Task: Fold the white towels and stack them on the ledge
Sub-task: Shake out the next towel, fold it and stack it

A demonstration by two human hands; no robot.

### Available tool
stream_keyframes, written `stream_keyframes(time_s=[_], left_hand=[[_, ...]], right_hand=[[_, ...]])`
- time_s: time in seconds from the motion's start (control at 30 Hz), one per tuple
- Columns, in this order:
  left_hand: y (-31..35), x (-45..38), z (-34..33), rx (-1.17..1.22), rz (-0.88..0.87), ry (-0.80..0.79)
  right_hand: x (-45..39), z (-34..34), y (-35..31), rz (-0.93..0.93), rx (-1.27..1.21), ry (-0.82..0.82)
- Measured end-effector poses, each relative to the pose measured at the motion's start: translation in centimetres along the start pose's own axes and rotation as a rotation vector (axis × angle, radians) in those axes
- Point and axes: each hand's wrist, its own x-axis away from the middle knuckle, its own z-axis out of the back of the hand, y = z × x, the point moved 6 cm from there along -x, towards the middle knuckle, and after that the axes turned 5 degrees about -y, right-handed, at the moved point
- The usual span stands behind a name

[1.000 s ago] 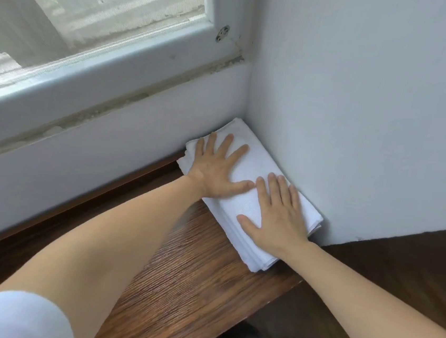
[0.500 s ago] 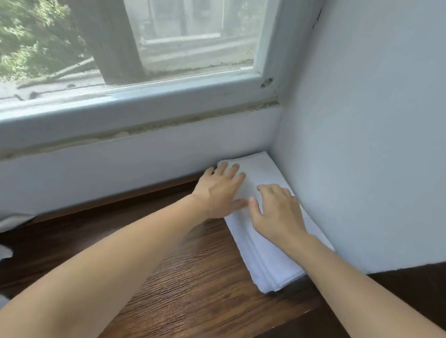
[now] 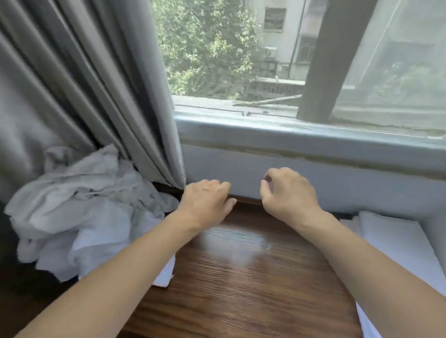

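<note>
A stack of folded white towels (image 3: 390,241) lies at the right end of the dark wooden ledge (image 3: 254,282), against the side wall. A crumpled heap of white towels (image 3: 80,209) sits at the left end, partly under the curtain. My left hand (image 3: 206,200) hovers over the ledge just right of the heap, fingers loosely curled, holding nothing. My right hand (image 3: 288,195) hangs in the air near the back wall, left of the folded stack, fingers loosely curled and empty.
A grey curtain (image 3: 70,70) hangs at the left and drapes onto the heap. The white window sill (image 3: 315,140) and low wall run along the back of the ledge. The ledge's front edge is near the bottom.
Both hands lifted off the folded stack and moved left. My view swung left, bringing the curtain and the crumpled heap into sight.
</note>
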Motion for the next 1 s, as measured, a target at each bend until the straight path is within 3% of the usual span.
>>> stream_keyframes(time_s=[0.2, 0.47, 0.67, 0.73, 0.83, 0.87, 0.93, 1.0], left_hand=[[-15.0, 7.5, -0.6, 0.037, 0.298, -0.106], [-32.8, 14.2, -0.9, 0.093, 0.686, -0.008], [-39.0, 11.7, 0.2, 0.288, 0.586, 0.164], [-39.5, 9.6, 0.0, 0.270, 0.506, 0.093], [-40.2, 7.3, -1.2, 0.255, 0.518, -0.159], [-40.4, 7.0, -1.4, 0.253, 0.533, -0.179], [-40.8, 7.0, -0.1, 0.242, 0.554, -0.071], [-41.0, 7.5, 2.7, 0.215, 0.536, 0.150]], right_hand=[[-1.3, -3.3, -13.7, 0.157, 0.015, -0.034], [-1.2, -9.6, -26.1, 0.228, 0.024, -0.111], [-0.7, -12.0, -29.7, 0.239, 0.075, -0.140], [-0.5, -12.3, -30.1, 0.240, 0.087, -0.141], [-0.5, -12.4, -30.3, 0.230, 0.100, -0.163], [-0.5, -12.2, -30.3, 0.226, 0.102, -0.169], [-0.5, -11.6, -30.2, 0.214, 0.103, -0.172], [-0.5, -10.7, -30.1, 0.197, 0.100, -0.161]])
